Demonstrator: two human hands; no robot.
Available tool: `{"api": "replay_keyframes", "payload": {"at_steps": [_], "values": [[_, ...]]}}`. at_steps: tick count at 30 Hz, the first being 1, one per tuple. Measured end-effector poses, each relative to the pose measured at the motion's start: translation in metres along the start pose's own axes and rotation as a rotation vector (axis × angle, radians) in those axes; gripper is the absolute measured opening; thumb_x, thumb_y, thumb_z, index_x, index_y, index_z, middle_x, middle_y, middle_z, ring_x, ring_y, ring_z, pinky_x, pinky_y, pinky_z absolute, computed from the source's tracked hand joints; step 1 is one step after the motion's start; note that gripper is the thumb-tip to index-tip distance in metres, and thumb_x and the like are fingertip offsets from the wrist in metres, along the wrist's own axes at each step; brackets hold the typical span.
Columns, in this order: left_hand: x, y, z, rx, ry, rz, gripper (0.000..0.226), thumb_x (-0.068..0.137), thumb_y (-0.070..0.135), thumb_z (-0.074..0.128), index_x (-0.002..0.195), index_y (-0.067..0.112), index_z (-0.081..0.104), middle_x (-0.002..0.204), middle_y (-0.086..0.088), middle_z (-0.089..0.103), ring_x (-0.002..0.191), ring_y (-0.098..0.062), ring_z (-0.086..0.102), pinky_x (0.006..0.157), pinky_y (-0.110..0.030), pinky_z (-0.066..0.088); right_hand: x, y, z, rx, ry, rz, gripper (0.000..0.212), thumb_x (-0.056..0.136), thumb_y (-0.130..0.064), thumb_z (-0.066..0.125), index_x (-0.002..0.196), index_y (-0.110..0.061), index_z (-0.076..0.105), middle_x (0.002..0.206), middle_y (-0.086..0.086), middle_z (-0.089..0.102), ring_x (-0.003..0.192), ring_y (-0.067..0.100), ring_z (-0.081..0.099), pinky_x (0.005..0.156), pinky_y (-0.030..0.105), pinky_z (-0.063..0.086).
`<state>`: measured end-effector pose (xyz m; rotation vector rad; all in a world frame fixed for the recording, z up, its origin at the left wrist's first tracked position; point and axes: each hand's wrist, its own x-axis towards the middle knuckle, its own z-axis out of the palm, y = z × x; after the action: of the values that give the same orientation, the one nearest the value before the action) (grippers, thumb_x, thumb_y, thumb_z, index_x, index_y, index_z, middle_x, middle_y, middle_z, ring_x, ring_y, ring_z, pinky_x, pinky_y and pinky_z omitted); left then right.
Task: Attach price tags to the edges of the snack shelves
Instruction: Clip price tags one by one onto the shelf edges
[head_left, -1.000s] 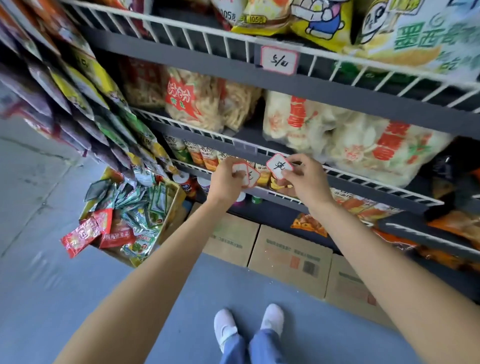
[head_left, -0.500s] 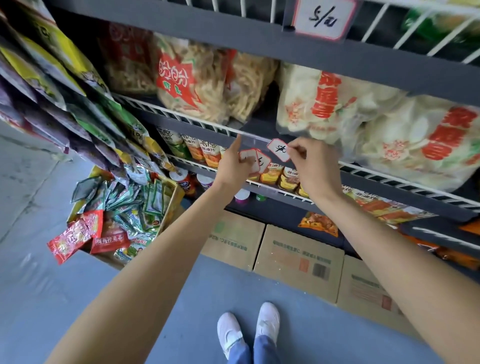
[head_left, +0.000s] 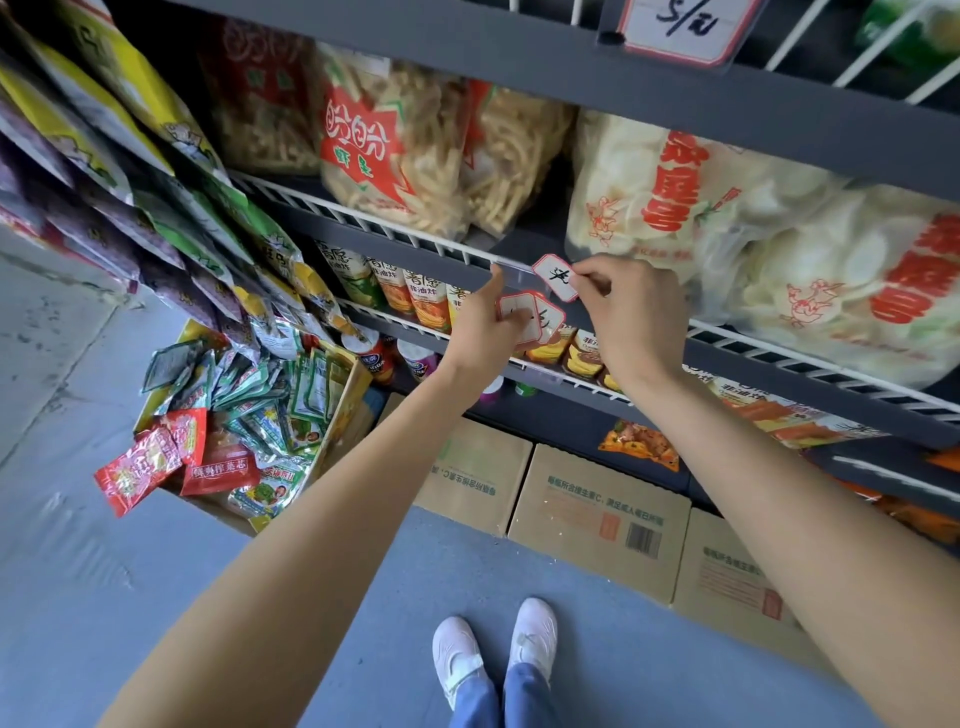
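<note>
My right hand (head_left: 631, 312) pinches a white price tag with a red border (head_left: 555, 277) and holds it against the clear strip on the white wire edge of the middle shelf (head_left: 395, 228). My left hand (head_left: 485, 325) grips two more red-bordered tags (head_left: 530, 318), fanned out just below the first one, with its thumb raised and touching the end of the clear strip. A larger handwritten price tag (head_left: 684, 28) hangs on the edge of the top shelf, above and to the right.
Big bags of fried sticks (head_left: 395, 150) and white crackers (head_left: 753, 244) fill the middle shelf. Chip canisters (head_left: 423, 301) stand on the shelf below. Snack packets hang at left over an open box of sachets (head_left: 249, 415). Cardboard boxes (head_left: 597, 514) line the grey floor by my shoes (head_left: 493, 649).
Both hands rose from the lower shelf to the middle shelf's edge. The right hand brought its tag up against the clear strip, and my view moved closer and lower.
</note>
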<state>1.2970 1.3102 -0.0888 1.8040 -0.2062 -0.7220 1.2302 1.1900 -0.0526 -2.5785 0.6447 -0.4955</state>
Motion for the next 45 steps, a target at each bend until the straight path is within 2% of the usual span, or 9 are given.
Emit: {"api": "replay_keyframes", "payload": {"at_steps": [7, 9, 12, 14, 16, 21, 28, 34, 45], "values": [[-0.013, -0.002, -0.013, 0.249, -0.033, 0.062, 0.069, 0.092, -0.002, 0.043, 0.150, 0.016, 0.011, 0.055, -0.002, 0.037, 0.043, -0.002, 0.036, 0.045, -0.011, 0.026, 0.002, -0.002, -0.002, -0.059, 0.096, -0.124, 0.011, 0.087, -0.022, 0.063, 0.090, -0.017, 0.072, 0.081, 0.003, 0.068, 0.076, 0.023, 0.059, 0.052, 0.025, 0.033], [-0.020, 0.000, -0.020, 0.314, -0.032, 0.071, 0.068, 0.091, -0.003, 0.044, 0.149, 0.018, 0.016, 0.058, -0.020, 0.043, 0.036, -0.006, 0.037, 0.040, -0.011, 0.025, 0.002, -0.005, -0.002, -0.078, 0.095, -0.147, 0.010, 0.086, -0.021, 0.064, 0.089, -0.016, 0.073, 0.079, 0.005, 0.065, 0.076, 0.024, 0.058, 0.052, 0.025, 0.030], [-0.028, 0.003, -0.029, 0.357, -0.043, 0.055, 0.066, 0.091, -0.005, 0.044, 0.147, 0.023, 0.024, 0.096, -0.037, 0.054, 0.048, -0.016, 0.050, 0.040, -0.009, 0.030, 0.003, -0.010, 0.000, -0.105, 0.105, -0.185, 0.007, 0.084, -0.019, 0.066, 0.085, -0.015, 0.072, 0.076, 0.007, 0.062, 0.074, 0.027, 0.058, 0.047, 0.027, 0.037], [-0.026, -0.002, -0.034, 0.395, -0.048, 0.060, 0.066, 0.090, -0.005, 0.043, 0.144, 0.028, 0.027, 0.093, -0.025, 0.057, 0.050, -0.010, 0.054, 0.049, -0.018, 0.045, 0.003, -0.014, 0.001, -0.117, 0.111, -0.197, 0.006, 0.083, -0.019, 0.067, 0.082, -0.014, 0.072, 0.076, 0.008, 0.062, 0.075, 0.028, 0.058, 0.046, 0.029, 0.042], [-0.023, -0.006, -0.039, 0.433, -0.062, 0.057, 0.067, 0.087, -0.007, 0.040, 0.142, 0.031, 0.029, 0.103, -0.016, 0.060, 0.071, -0.025, 0.061, 0.066, -0.034, 0.052, 0.005, -0.017, 0.003, -0.130, 0.114, -0.214, 0.007, 0.083, -0.019, 0.067, 0.081, -0.014, 0.072, 0.075, 0.009, 0.061, 0.075, 0.029, 0.058, 0.046, 0.030, 0.042], [-0.022, -0.005, -0.046, 0.557, -0.096, 0.079, 0.069, 0.087, -0.008, 0.038, 0.142, 0.032, 0.026, 0.098, -0.007, 0.051, 0.085, -0.037, 0.062, 0.055, -0.026, 0.044, 0.008, -0.018, 0.021, -0.220, 0.090, -0.283, 0.004, 0.076, -0.011, 0.072, 0.079, -0.013, 0.074, 0.073, 0.007, 0.062, 0.069, 0.029, 0.059, 0.045, 0.030, 0.045], [-0.023, -0.003, -0.049, 0.587, -0.110, 0.086, 0.071, 0.087, -0.009, 0.038, 0.143, 0.031, 0.025, 0.124, -0.015, 0.056, 0.092, -0.030, 0.059, 0.072, -0.032, 0.045, -0.001, -0.016, 0.041, -0.395, 0.030, -0.335, 0.022, 0.059, 0.001, 0.078, 0.072, -0.011, 0.065, 0.063, 0.003, 0.060, 0.063, 0.026, 0.057, 0.039, 0.019, 0.028], [-0.017, -0.004, -0.049, 0.600, -0.110, 0.093, 0.071, 0.086, -0.009, 0.037, 0.143, 0.032, 0.024, 0.117, -0.017, 0.060, 0.074, -0.030, 0.061, 0.051, -0.023, 0.043, -0.004, -0.013, 0.037, -0.488, 0.041, -0.398, 0.029, 0.054, 0.009, 0.061, 0.078, -0.006, 0.070, 0.068, 0.007, 0.062, 0.064, 0.028, 0.059, 0.043, 0.019, 0.023], [-0.016, -0.003, -0.048, 0.607, -0.114, 0.109, 0.074, 0.084, -0.010, 0.038, 0.145, 0.030, 0.023, 0.132, -0.011, 0.053, 0.081, -0.031, 0.063, 0.059, -0.031, 0.049, -0.008, -0.020, 0.033, -0.576, -0.007, -0.394, 0.019, 0.056, 0.006, 0.063, 0.072, -0.002, 0.069, 0.074, 0.011, 0.057, 0.065, 0.028, 0.059, 0.041, 0.018, 0.023]]}}
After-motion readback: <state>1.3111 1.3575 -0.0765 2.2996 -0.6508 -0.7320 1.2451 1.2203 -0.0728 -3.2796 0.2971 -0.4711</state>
